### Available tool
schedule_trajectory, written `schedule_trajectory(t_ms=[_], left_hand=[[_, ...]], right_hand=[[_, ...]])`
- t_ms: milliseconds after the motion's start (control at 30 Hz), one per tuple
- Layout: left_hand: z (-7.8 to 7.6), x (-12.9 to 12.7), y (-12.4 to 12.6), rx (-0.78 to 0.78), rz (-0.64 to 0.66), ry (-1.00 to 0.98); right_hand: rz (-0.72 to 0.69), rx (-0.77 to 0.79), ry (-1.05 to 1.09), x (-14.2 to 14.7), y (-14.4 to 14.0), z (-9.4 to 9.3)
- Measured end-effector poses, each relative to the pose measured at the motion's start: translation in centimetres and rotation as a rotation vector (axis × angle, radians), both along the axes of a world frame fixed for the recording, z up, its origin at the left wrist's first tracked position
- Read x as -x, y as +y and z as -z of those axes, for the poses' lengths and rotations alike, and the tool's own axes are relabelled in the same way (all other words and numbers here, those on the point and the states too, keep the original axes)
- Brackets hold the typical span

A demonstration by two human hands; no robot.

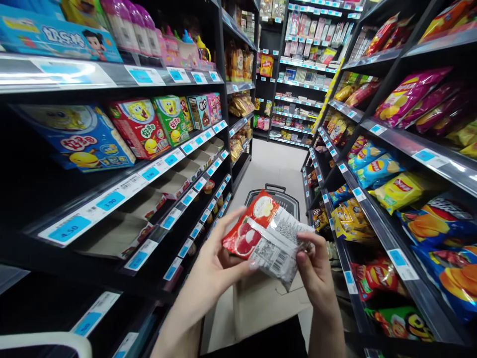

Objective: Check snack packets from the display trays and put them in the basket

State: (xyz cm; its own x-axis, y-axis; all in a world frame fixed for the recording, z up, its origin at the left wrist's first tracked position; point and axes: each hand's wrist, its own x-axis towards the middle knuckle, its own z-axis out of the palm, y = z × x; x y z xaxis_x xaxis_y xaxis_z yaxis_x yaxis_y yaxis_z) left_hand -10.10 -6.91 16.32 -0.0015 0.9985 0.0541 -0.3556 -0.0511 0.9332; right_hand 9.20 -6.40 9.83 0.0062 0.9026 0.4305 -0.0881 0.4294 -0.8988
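Currently, in the head view, both hands hold a red-and-silver plastic snack packet (265,237) at chest height in the middle of a shop aisle, back panel turned up toward the camera. The left hand (214,261) grasps the packet's red end from below, fingers curled around its edge. The right hand (316,266) pinches the silver end between thumb and fingers. A dark plastic shopping basket (278,199) stands on the floor just beyond the packet. Brown cardboard (261,303) lies below the hands. Black shelving with blue price tags (112,199) lines the left side; crisp bags (398,191) fill the right shelves. Judged step: inspecting the printed label. Any further handling calls for keeping both grips firm on the slippery film.
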Motion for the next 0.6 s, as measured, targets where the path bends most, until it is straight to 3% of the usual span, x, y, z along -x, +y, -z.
schedule_trajectory(t_ms=[200, 267, 400, 467, 600], left_hand=[[0.7, 1.6, 0.4, 0.131, 0.331, 0.198], [0.7, 1.4, 0.4, 0.149, 0.335, 0.225], [0.5, 0.8, 0.4, 0.136, 0.225, 0.168], [0.5, 0.7, 0.4, 0.142, 0.214, 0.114], [0.4, 0.4, 0.2, 0.129, 0.203, 0.052]], right_hand=[[-0.135, 0.035, -0.124, -2.3, -0.3, -0.1], [-0.2, 0.073, -0.048, -2.4, -0.3, -0.3], [-0.328, 0.135, 0.13, -2.2, -0.5, -0.7], [-0.299, 0.134, 0.149, -2.2, -0.5, -0.7], [-0.049, 0.049, 0.087, -2.7, -0.7, 0.0]])
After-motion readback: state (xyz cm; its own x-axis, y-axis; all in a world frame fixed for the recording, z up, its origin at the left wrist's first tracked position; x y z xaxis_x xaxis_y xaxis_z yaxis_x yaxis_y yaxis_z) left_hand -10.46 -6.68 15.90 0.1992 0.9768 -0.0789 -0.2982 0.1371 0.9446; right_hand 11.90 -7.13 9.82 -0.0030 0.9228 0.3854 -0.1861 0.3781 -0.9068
